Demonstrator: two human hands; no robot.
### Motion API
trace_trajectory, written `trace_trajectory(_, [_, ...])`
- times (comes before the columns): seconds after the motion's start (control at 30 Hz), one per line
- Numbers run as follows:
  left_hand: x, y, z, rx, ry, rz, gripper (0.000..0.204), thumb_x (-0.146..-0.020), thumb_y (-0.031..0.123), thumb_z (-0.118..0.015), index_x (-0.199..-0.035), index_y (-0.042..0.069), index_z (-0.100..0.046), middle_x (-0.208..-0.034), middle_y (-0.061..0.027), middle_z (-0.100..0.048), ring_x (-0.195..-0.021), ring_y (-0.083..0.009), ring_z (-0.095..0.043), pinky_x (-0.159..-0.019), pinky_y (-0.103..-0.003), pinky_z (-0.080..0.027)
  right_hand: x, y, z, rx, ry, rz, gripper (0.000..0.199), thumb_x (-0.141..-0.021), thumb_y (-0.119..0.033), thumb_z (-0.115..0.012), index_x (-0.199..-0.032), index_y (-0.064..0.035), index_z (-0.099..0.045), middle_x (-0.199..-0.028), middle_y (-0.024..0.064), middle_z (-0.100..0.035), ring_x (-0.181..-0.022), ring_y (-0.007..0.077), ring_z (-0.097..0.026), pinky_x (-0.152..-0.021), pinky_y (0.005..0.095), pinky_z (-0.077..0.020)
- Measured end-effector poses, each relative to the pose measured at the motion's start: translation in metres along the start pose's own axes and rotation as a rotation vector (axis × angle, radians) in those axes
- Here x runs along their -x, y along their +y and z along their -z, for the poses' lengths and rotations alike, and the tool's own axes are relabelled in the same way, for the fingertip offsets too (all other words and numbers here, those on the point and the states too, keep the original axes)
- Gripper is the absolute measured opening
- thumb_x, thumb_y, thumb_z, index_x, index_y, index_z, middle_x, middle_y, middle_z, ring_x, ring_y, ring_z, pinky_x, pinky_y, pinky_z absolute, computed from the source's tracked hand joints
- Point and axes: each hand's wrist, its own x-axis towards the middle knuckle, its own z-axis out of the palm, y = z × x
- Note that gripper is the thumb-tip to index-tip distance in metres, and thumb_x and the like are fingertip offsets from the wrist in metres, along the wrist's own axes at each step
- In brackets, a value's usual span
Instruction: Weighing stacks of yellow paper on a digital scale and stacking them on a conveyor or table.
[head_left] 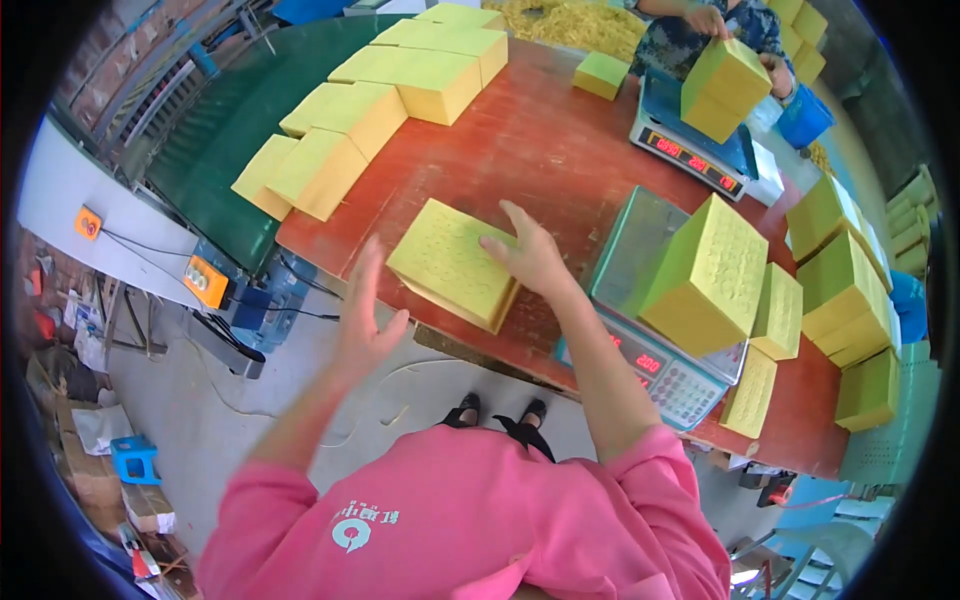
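A block-shaped stack of yellow paper (447, 255) with a dimpled top lies at the near edge of the red table. My left hand (368, 325) is just left of it, fingers stretched out and thumb apart, holding nothing. At the stack's right side is my right hand (530, 252), fingers spread and the thumb over the top's edge. Whether that thumb touches the paper I cannot tell. On the green-framed scale (625, 255) to my right stands another yellow paper stack (708, 275), tilted in view, with the red-lit display partly showing below it.
A row of yellow stacks (345, 120) lines the table's far left, beside a green belt (215, 165). Across the table, a co-worker's hands (708, 20) hold yellow stacks on a second scale (690, 150). More stacks (838, 290) stand at right. An orange control box (205, 282) hangs at left.
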Motion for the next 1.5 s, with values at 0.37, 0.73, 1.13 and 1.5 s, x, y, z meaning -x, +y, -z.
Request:
trace_trajectory(0.37, [0.087, -0.045, -0.053, 1.570, 0.221, 0.822, 0.055, -0.103, 0.040, -0.044, -0.147, 0.008, -0.034, -0.143, -0.0073, -0.046, -0.128, -0.0225, -0.047, -0.106, -0.039, -0.036, 0.083, -0.069, -0.047, -0.035, -0.247, -0.329, 0.057, -0.087, -0.045, -0.065, -0.120, -0.0006, -0.056, -0.108, 0.0259, -0.065, -0.101, 0.0404, -0.064, -0.086, 0.0464, -0.0497])
trace_trajectory(0.73, [0.073, -0.011, -0.007, 1.410, -0.088, 0.894, 0.054, -0.097, 0.019, -0.050, -0.146, 0.004, -0.033, -0.142, -0.0128, -0.045, -0.130, -0.0244, -0.047, -0.107, -0.040, -0.040, 0.140, -0.084, -0.036, -0.330, -0.078, -0.524, 0.061, -0.088, -0.043, -0.065, -0.127, 0.0018, -0.055, -0.119, 0.0235, -0.062, -0.111, 0.0328, -0.062, -0.093, 0.0388, -0.0491])
trace_trajectory(1.13, [-0.096, 0.142, 0.020, 1.368, -0.441, 0.468, 0.048, -0.096, 0.027, -0.054, -0.136, 0.000, -0.050, -0.131, -0.0127, -0.059, -0.118, -0.0232, -0.058, -0.100, -0.037, -0.046, 0.154, -0.109, 0.147, -0.738, 0.341, -0.522, 0.049, -0.096, -0.039, -0.058, -0.125, 0.0003, -0.059, -0.099, 0.0093, -0.066, -0.081, 0.0152, -0.064, -0.063, 0.0286, -0.0529])
trace_trajectory(1.5, [-0.282, 0.260, -0.094, 1.123, -0.778, 0.417, 0.062, -0.083, 0.049, -0.071, -0.130, 0.013, -0.056, -0.121, -0.0063, -0.061, -0.110, -0.0202, -0.058, -0.090, -0.044, -0.047, 0.097, 0.010, 0.312, -0.816, 0.542, -0.500, 0.028, -0.095, -0.027, -0.060, -0.103, -0.0012, -0.066, -0.084, 0.0030, -0.067, -0.062, 0.0098, -0.062, -0.057, 0.0254, -0.0524])
